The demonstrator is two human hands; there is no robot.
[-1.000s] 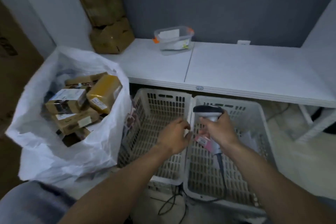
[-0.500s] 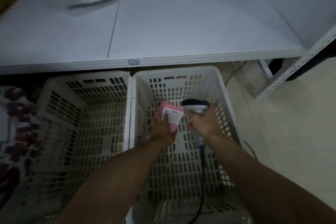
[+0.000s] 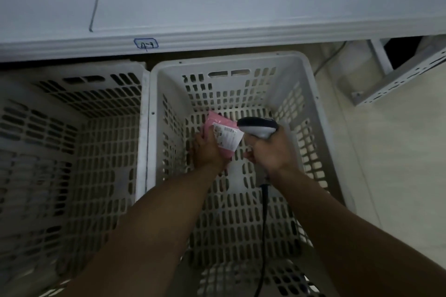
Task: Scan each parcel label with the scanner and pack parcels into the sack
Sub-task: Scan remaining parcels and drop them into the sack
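A small pink parcel (image 3: pixel 223 132) with a white label facing up is held in my left hand (image 3: pixel 208 152) over the right white basket (image 3: pixel 311 84). My right hand (image 3: pixel 272 152) grips the handle of a grey and black barcode scanner (image 3: pixel 258 126). The scanner's head sits just right of the label and touches or nearly touches the parcel's edge. Its black cable (image 3: pixel 264 212) hangs down into the basket. The sack is out of view.
A second white slotted basket (image 3: pixel 144 94) stands to the left, side by side with the first. A white table (image 3: pixel 217 7) with a blue-marked tag on its edge runs above both baskets. A white metal frame (image 3: pixel 398 82) and pale floor lie to the right.
The view has swung away from the sack and down over the baskets. My left hand has taken the pink parcel and turned its label up beside the scanner.
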